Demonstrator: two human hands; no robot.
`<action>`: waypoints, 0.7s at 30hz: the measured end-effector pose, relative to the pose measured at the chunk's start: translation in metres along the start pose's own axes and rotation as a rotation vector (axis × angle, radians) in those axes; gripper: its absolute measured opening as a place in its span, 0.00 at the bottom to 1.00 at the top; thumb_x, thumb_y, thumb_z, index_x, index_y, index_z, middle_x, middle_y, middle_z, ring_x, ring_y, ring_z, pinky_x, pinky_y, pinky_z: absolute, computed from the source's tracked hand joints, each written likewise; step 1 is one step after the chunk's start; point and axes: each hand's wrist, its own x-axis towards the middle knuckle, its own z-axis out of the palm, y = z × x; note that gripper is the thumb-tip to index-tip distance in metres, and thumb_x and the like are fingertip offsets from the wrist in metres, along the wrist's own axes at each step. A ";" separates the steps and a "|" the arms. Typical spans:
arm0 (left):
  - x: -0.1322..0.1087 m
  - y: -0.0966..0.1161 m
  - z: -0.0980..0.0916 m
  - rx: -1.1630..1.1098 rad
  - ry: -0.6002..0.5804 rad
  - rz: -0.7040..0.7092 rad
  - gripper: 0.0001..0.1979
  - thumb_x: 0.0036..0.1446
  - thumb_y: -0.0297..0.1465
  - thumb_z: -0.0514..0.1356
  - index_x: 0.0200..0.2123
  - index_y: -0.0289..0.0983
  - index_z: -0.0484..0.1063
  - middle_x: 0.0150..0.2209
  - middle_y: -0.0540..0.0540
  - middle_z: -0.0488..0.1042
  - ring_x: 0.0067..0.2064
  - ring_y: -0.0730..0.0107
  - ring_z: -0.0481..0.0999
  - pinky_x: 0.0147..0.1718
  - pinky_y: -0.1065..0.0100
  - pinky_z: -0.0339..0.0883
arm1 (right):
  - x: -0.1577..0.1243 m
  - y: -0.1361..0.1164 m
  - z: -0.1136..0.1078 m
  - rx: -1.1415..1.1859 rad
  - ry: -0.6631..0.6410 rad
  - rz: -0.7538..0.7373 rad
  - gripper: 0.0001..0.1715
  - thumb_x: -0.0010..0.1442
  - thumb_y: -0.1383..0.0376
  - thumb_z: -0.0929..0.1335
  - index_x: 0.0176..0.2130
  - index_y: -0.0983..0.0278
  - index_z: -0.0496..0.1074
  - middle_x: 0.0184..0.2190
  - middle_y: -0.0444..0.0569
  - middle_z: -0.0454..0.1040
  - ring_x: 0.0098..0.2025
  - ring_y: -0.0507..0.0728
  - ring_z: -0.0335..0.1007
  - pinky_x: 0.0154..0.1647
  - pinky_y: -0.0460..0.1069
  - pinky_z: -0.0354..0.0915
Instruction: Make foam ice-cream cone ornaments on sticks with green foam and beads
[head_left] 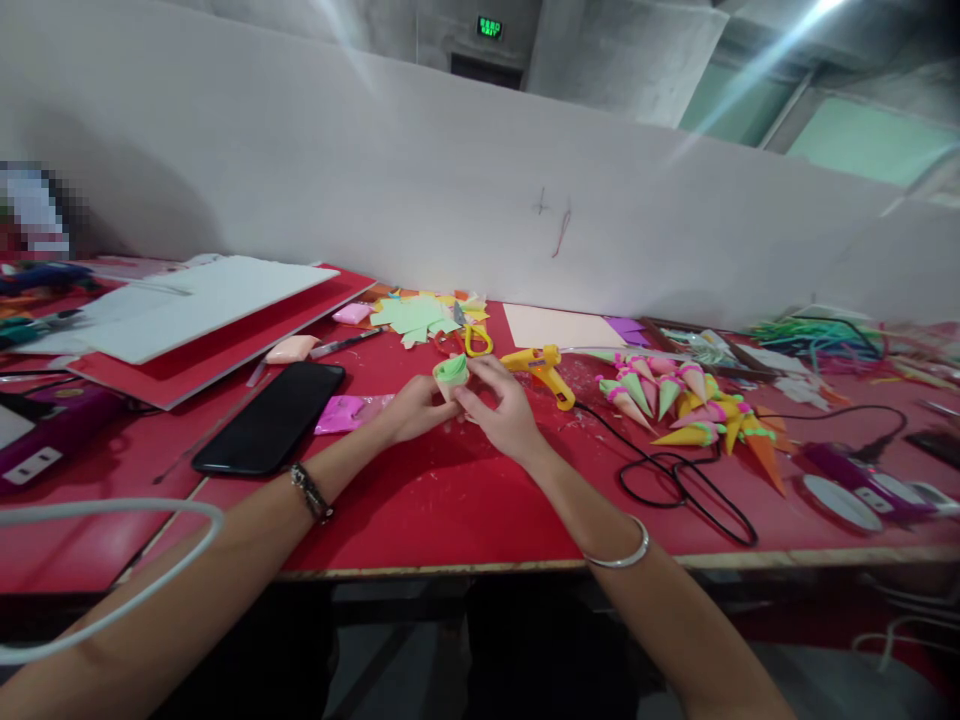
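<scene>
Between my two hands is a small paper cone [451, 376], pale on the outside with light green at its opening, its mouth turned up. My left hand [418, 408] grips it from the left with fingers curled in. From the other side my right hand [504, 408] pinches it between thumb and fingers. The cone's lower tip is mostly hidden by the fingers. Just beyond my right hand lies a yellow glue gun [544, 370] with a black cord. Yellow-handled scissors [476, 338] rest behind the cone, and a pink packet [346, 413] lies left of my left hand.
Several finished-looking paper cones [675, 395] are heaped at the right. Green paper pieces [420, 315] lie at the back. On the left are a black phone [270, 420] and white boards [217, 305]. A purple power strip [874, 490] and a looped black cord [679, 490] occupy the right side.
</scene>
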 end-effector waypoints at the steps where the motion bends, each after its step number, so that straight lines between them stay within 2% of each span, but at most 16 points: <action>1: 0.000 0.000 0.000 -0.019 -0.007 -0.022 0.13 0.52 0.33 0.51 0.21 0.33 0.66 0.17 0.52 0.67 0.22 0.77 0.67 0.23 0.76 0.60 | 0.000 0.001 0.000 -0.001 0.007 0.004 0.15 0.54 0.63 0.63 0.44 0.60 0.67 0.39 0.48 0.65 0.41 0.53 0.63 0.44 0.49 0.61; 8: 0.002 -0.007 -0.002 -0.128 0.008 -0.088 0.17 0.53 0.39 0.50 0.22 0.32 0.66 0.18 0.50 0.68 0.20 0.76 0.68 0.23 0.74 0.61 | 0.001 0.001 -0.005 0.015 0.040 -0.002 0.15 0.58 0.64 0.59 0.45 0.57 0.68 0.40 0.47 0.67 0.44 0.53 0.63 0.46 0.50 0.60; 14: 0.005 -0.012 -0.007 -0.163 0.107 -0.183 0.21 0.53 0.44 0.48 0.21 0.32 0.64 0.17 0.49 0.67 0.20 0.74 0.68 0.24 0.71 0.62 | 0.001 -0.003 -0.006 -0.006 0.070 -0.005 0.10 0.56 0.64 0.62 0.34 0.59 0.73 0.31 0.45 0.68 0.36 0.51 0.65 0.39 0.48 0.62; 18: 0.005 -0.009 -0.007 -0.135 0.101 -0.053 0.19 0.51 0.44 0.51 0.23 0.32 0.65 0.22 0.48 0.68 0.25 0.74 0.68 0.27 0.71 0.63 | 0.000 -0.001 -0.005 0.006 0.086 0.002 0.06 0.52 0.63 0.65 0.28 0.61 0.73 0.25 0.44 0.70 0.30 0.51 0.66 0.33 0.48 0.63; 21: 0.005 -0.007 -0.005 -0.004 0.091 0.070 0.17 0.52 0.41 0.51 0.22 0.33 0.64 0.24 0.49 0.66 0.27 0.75 0.66 0.28 0.73 0.62 | -0.001 0.001 -0.006 0.034 0.071 0.013 0.09 0.55 0.62 0.63 0.30 0.61 0.73 0.26 0.44 0.72 0.29 0.52 0.66 0.32 0.48 0.63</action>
